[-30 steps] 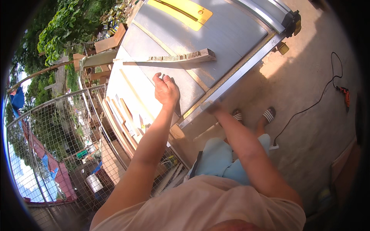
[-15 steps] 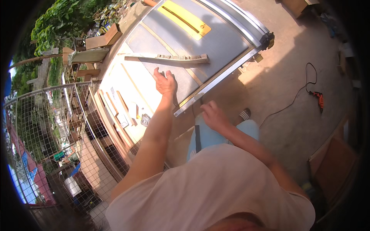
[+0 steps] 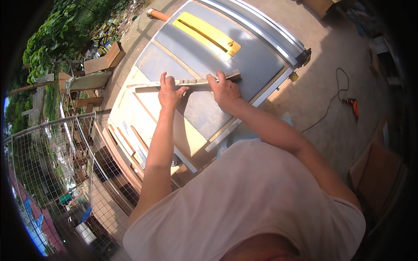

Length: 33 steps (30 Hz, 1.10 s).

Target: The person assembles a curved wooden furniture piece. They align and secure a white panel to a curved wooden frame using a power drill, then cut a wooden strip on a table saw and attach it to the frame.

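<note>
A long wooden strip (image 3: 194, 82) with a row of narrow notches along its far edge lies across the grey top of a table saw (image 3: 257, 65). My left hand (image 3: 170, 92) is closed on the strip left of the middle, fingers over the far side and thumb on the near side. Toward its right end, my right hand (image 3: 225, 91) grips the strip, the fingers curled over it. Part of the strip is hidden under both hands. Beyond it, a yellow insert plate (image 3: 207, 35) with a long slot is set into the saw top.
Wood strips (image 3: 138, 139) lie on a sunlit board at the left, beside a wire mesh fence (image 3: 48, 161). An orange corded drill (image 3: 352, 108) rests on the concrete floor at the right. Metal rails (image 3: 270, 32) edge the saw's far right side.
My right hand has risen from beside my leg onto the strip's right part. My left hand has moved up and left onto the strip. My body has leaned closer to the saw.
</note>
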Available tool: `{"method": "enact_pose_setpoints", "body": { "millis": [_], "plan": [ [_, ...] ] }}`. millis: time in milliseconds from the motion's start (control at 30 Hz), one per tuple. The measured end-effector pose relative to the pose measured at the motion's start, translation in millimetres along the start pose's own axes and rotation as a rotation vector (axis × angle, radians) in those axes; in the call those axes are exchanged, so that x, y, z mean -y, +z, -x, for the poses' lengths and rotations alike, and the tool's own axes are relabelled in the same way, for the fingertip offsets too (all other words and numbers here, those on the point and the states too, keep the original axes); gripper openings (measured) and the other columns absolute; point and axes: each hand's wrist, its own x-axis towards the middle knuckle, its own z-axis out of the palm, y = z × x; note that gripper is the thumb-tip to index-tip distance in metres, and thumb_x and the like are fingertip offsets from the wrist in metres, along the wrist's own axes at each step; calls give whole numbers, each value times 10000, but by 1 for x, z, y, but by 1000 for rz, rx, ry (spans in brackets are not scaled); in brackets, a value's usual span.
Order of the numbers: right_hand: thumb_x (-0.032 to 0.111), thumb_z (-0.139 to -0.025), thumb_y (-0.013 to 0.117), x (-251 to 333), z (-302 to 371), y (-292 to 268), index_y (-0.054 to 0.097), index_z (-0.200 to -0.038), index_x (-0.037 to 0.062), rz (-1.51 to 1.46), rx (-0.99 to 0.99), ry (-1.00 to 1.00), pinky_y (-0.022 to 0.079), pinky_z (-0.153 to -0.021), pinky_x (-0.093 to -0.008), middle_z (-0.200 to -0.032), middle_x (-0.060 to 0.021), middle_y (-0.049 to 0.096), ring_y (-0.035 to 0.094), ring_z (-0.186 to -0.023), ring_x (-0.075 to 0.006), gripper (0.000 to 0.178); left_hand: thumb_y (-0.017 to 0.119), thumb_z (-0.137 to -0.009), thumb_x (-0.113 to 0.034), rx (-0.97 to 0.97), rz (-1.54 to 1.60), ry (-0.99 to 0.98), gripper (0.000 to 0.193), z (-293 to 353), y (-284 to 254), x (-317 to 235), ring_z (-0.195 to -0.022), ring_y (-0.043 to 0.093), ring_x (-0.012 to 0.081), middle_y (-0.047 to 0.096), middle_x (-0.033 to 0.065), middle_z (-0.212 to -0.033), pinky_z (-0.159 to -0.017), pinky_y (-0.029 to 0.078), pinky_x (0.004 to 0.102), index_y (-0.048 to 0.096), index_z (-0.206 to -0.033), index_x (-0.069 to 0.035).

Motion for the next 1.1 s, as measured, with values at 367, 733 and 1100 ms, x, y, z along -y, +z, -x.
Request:
{"method": "enact_pose_setpoints", "body": {
  "millis": [367, 733, 1100],
  "plan": [
    [79, -883, 549, 1, -74, 10, 499, -1106, 130, -116, 143, 40, 565, -694, -459, -1071, -162, 516, 685, -769, -349, 234, 853, -663, -431, -24, -9, -87, 551, -40, 0, 28, -887, 631, 250, 580, 42, -1021, -746, 524, 392, 613, -1058, -131],
    [-2, -852, 566, -4, -96, 21, 529, -1310, 183, -279, 100, 69, 520, -814, -459, -1295, -157, 487, 629, -959, -366, 495, 835, -681, -477, -48, -40, -12, 665, -61, -4, -18, -903, 682, 268, 512, 117, -1319, -743, 561, 397, 598, -1203, -138],
    [113, -819, 673, -41, -8, -5, 647, -1108, 89, -372, -3, -266, 514, -768, -411, -1079, -92, 607, 617, -943, -287, 291, 750, -815, -328, 163, 73, -21, 492, -63, 28, -112, -909, 667, 405, 459, 213, -1375, -772, 549, 464, 567, -1224, -127]
  ]
}}
